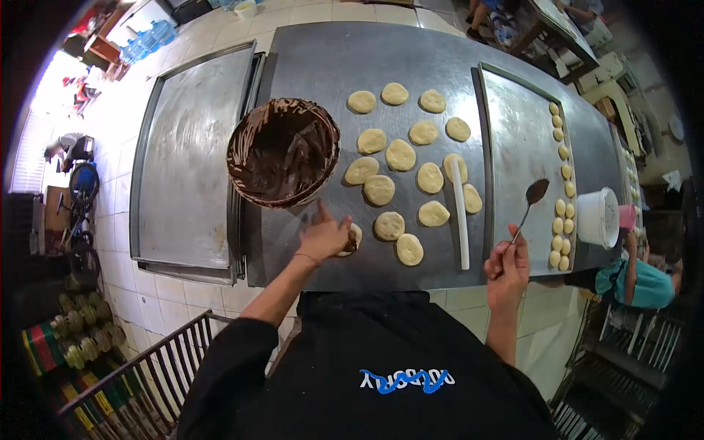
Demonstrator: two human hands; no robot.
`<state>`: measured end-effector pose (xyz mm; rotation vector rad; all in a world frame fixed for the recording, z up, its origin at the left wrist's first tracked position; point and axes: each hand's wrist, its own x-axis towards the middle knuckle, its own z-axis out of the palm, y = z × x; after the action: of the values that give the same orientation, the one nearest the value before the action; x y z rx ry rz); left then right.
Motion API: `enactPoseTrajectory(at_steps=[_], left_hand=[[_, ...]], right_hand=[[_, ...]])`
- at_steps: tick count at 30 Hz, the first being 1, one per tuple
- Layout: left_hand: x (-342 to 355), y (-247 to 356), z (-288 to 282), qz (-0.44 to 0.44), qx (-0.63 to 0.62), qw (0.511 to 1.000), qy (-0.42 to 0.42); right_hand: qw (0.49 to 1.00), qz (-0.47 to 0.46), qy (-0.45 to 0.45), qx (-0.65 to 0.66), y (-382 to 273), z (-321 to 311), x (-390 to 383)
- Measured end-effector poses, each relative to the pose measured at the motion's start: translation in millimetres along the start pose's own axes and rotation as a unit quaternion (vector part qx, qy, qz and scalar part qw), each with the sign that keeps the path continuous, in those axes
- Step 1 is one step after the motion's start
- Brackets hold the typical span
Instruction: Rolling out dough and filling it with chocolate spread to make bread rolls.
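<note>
My left hand (323,238) rests over a dough round (353,240) near the front edge of the metal table, its fingers apart and its edge covering part of the dough. A smear of chocolate filling shows on that round. In my right hand (507,273) is a spoon (526,210), held up by its handle over the near end of a tray, with dark chocolate on its bowl. A bucket (284,154) with chocolate-coated walls stands just beyond my left hand. Several flattened dough rounds (400,155) lie across the middle of the table.
A white rolling pin (460,213) lies upright in view beside the dough, touching a round. The right-hand tray (507,132) bears several small dough balls (567,188) along its far-right side. Past it stands a white tub (598,218). Stacked metal trays (192,161) sit at left.
</note>
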<state>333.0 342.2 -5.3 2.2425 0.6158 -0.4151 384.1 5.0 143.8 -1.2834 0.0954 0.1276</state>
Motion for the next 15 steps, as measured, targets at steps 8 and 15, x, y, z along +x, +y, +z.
enactPoseTrajectory(at_steps=[8, 15], left_hand=[[88, 64, 93, -0.209, -0.406, 0.868, 0.196], [-81, 10, -60, 0.001, -0.614, 0.769, -0.179]], right_hand=[[0.955, -0.027, -0.255, -0.148, -30, 173, 24], [0.581, -0.229, -0.499, -0.601, 25, 299, 93]])
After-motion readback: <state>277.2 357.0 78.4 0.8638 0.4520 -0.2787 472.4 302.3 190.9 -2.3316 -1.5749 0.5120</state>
